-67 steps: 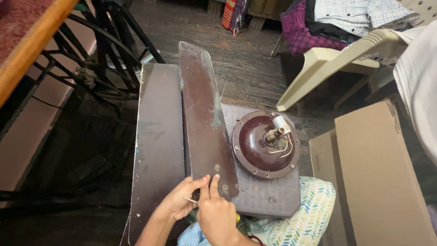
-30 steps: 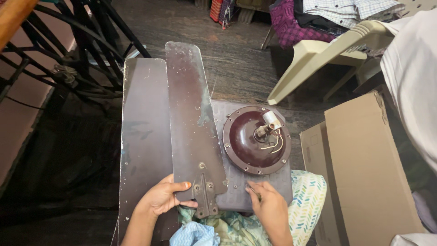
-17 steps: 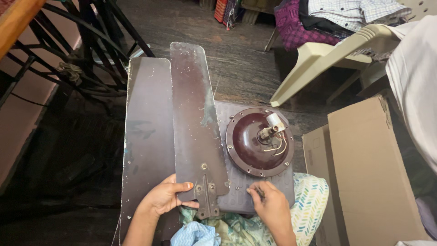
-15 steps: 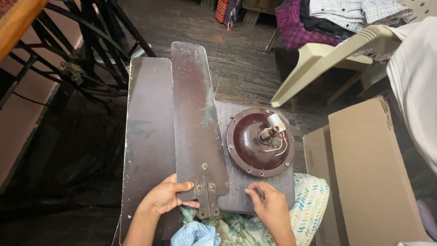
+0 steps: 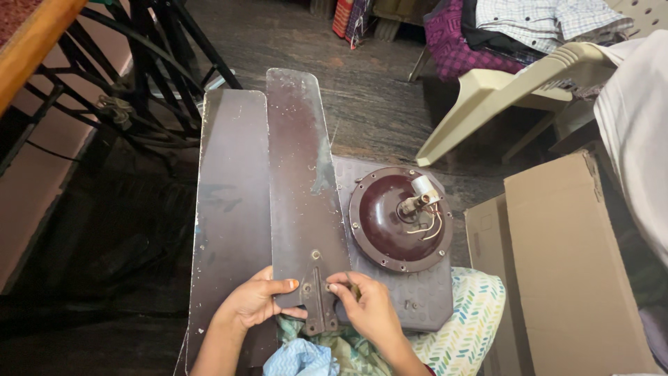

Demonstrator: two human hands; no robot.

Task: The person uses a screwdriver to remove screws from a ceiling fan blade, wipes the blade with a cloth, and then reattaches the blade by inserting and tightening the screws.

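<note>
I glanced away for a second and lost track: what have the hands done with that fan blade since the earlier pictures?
The right hand has come in from the grey board to the metal bracket at the near end of the upper fan blade, its fingers now on it. The left hand still grips that blade's left edge. The blades and the round motor housing have stayed put.

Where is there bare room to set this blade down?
Bare patches: dark floor left of the outer blade, and floor beyond the blade tips toward the plastic chair. Crowded: the grey stool top with the fan motor, both hands and boxes.
</note>
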